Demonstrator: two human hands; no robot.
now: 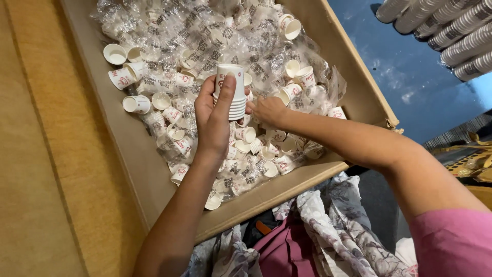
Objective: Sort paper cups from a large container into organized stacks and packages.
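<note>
My left hand point(212, 119) grips a short stack of small white paper cups point(230, 91) with red print, held mouth-down above a wide cardboard box point(128, 154). The box holds many loose paper cups point(137, 104) and clear printed plastic wrappers point(205, 36). My right hand point(267, 111) reaches in from the right and rests on the pile just beside the stack, fingers curled among the cups. Whether it has hold of a cup is hidden.
Long sleeves of stacked white cups point(451, 25) lie at the top right on a blue surface point(405, 77). Floral and maroon cloth point(307, 231) covers my lap below the box. A tan surface point(41, 154) runs along the left.
</note>
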